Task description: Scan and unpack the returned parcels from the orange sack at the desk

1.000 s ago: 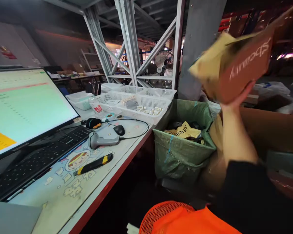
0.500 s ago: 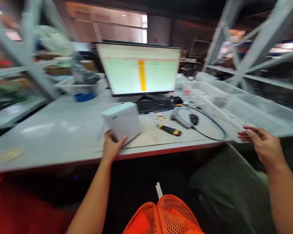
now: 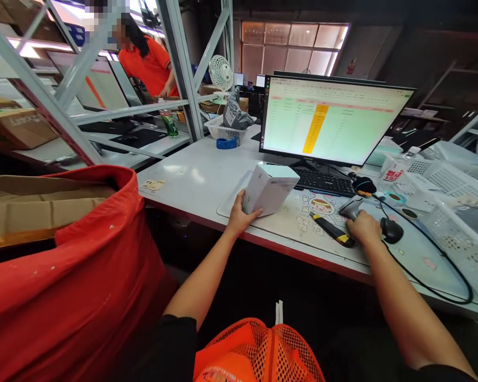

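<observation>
A white box [image 3: 271, 190] stands tilted at the front of the desk mat [image 3: 263, 225], and my left hand [image 3: 241, 215] grips its lower left side. My right hand [image 3: 364, 228] is wrapped round a grey barcode scanner [image 3: 350, 207] on the mat, with its fingers mostly hidden behind the palm. Between the two hands lies a black and yellow utility knife [image 3: 332, 229]. A black computer mouse [image 3: 392, 230] sits just right of my right wrist. Behind the box are a black keyboard [image 3: 322, 182] and a lit monitor [image 3: 334, 122] showing a table.
A red cloth bin [image 3: 115, 265] with cardboard in it stands left of the desk. White plastic baskets [image 3: 458, 223] and a bottle [image 3: 396, 168] line the right side. A black cable [image 3: 458, 265] loops at front right. Beyond the metal frame, a person [image 3: 149, 66] works.
My right hand has moved from beside the baskets onto the barcode scanner and closed on it. My left hand still holds the white box. The view has swung left, bringing in the red bin.
</observation>
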Available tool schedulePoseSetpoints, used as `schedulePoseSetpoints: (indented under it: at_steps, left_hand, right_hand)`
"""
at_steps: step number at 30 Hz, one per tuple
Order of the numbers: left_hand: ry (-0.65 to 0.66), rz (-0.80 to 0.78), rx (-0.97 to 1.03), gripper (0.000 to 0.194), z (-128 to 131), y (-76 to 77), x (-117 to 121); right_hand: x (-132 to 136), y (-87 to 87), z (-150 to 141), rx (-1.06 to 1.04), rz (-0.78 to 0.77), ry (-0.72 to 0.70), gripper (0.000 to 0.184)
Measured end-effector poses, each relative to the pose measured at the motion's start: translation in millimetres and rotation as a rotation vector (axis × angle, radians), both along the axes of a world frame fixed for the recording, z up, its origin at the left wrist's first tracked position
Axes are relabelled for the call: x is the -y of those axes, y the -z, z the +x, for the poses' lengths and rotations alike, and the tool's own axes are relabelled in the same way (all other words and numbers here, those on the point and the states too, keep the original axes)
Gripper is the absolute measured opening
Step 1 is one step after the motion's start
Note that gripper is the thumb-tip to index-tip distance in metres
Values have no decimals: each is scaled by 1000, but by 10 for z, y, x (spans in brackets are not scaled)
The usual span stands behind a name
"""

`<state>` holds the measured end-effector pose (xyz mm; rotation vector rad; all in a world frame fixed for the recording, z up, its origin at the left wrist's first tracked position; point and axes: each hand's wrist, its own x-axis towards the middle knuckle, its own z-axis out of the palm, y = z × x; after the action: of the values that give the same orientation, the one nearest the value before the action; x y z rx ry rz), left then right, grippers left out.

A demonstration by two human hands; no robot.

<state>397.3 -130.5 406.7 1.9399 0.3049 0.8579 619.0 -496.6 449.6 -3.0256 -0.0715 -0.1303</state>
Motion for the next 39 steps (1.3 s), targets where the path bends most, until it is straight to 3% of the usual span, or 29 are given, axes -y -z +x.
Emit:
schedulePoseSetpoints:
  at_steps: [4,8,11,14,17,20,23,25,29,33,35,37,39]
  left_hand:
    - [-88,168,72,83,-92,-213,19]
    - [-53,358,110,71,-104,-492,-15]
    - [-19,426,85,60,-19,-594,-25]
    - [-1,432,105,55,51,-592,-19]
    - [3,404,116,63,35,-556,-11]
    - [-15,290,63,87,-19,-479,-17]
    - [25,103,-55,113,-31,-321,-53]
    - [76,-13,-136,120,-11,-194,-89]
    - [110,-94,-229,105,22,-24,-130]
    - [52,-51,-253,88,15,-4,-101]
    - [37,-44,-254,86,10,-7,-80]
    - [27,-43,-252,85,7,-9,-66]
    - [16,-42,-262,86,2,-12,-60]
  right_hand:
    - [113,-152,-155,36,-4,-41,55]
    - [424,-384,-648,238,179,-401,43]
    - [539,-553,-1046,218,346,-689,44]
    - [503,-636,-1247,155,337,-767,34]
    - [424,-600,-1196,144,314,-754,31]
    - [374,-479,-928,207,308,-697,38]
    - [352,-318,-537,266,235,-558,38]
    - [345,-202,-284,260,172,-422,42]
    - [333,14,56,111,77,-156,54]
    - [301,108,157,-20,21,-47,63]
    - [251,55,153,10,-3,-27,65]
    - [144,-65,152,174,12,-33,62]
    - [-47,-211,196,317,72,-110,58]
